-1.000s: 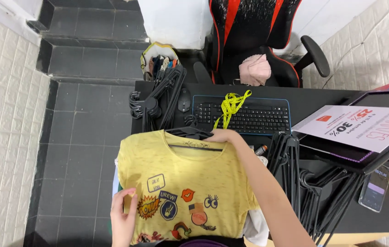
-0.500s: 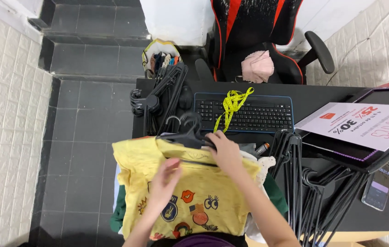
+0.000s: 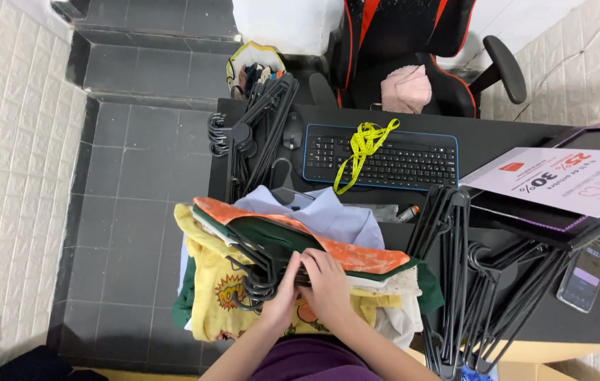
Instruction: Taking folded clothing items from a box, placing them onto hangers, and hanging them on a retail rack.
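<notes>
The bundle of black hangers [image 3: 261, 264] is sitting at the near edge of the black desk [image 3: 497, 144], with a stack of garments draped over it, and both hands are meeting on top of it. The left hand [image 3: 282, 300] is curling its fingers around the hanger hooks, and the right hand [image 3: 328, 286] is pressing down beside it with fingers bent over the same hooks, so both are gripping the bundle rather than spreading wide. A yellow shirt with cartoon patches [image 3: 226, 300] is lying lowest on the left, a dark green garment [image 3: 279, 236] and an orange one [image 3: 342, 254] are lying across it, and a pale blue shirt [image 3: 328, 215] is showing behind. Judging by the stack, several garments are already hung and gathered together, while many bare hangers are waiting: one heap [image 3: 254, 137] at the desk's left end and another [image 3: 483, 296] at the right. Farther back, a keyboard [image 3: 413, 166] is carrying a yellow measuring tape [image 3: 363, 144], and a printed sheet [image 3: 561, 180] is resting on a dark tablet-like slab. A phone [image 3: 585, 275] is lying at the right. Beyond the desk, a black and red chair [image 3: 413, 42] is standing on dark floor tiles [image 3: 137, 162], with pale brick walls [image 3: 10, 155] on either side.
</notes>
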